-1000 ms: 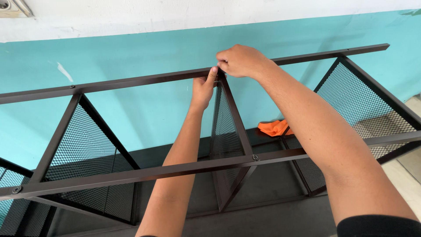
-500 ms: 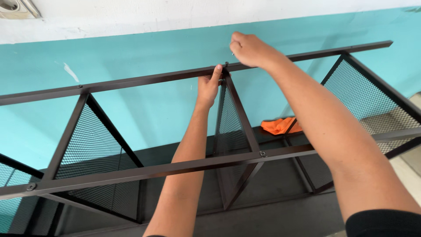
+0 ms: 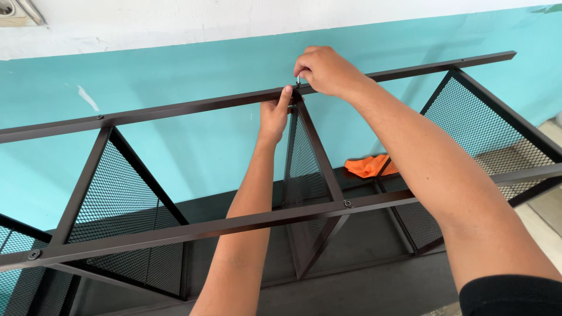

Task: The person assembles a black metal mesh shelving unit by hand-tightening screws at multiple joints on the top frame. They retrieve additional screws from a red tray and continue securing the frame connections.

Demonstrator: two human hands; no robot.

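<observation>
Both hands grip: right hand point(image 3: 328, 71) pinches a half-hidden small metal tool point(image 3: 298, 80), left hand point(image 3: 274, 114) clasps the far rail point(image 3: 175, 108).

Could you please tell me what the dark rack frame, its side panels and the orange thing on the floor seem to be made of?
Rack frame: likely metal, matte dark brown paint; thin, straight, bolted bars.
Side panels: apparently expanded metal mesh, same dark coating; see-through diamond grid.
Orange thing: probably cloth; soft, crumpled folds.

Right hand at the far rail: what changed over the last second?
The right hand lifted off the joint half a second ago, then came back down, pinching a small metal tool over it. The left hand stayed gripping the far rail beside the mesh panel. The orange cloth stayed put.
</observation>
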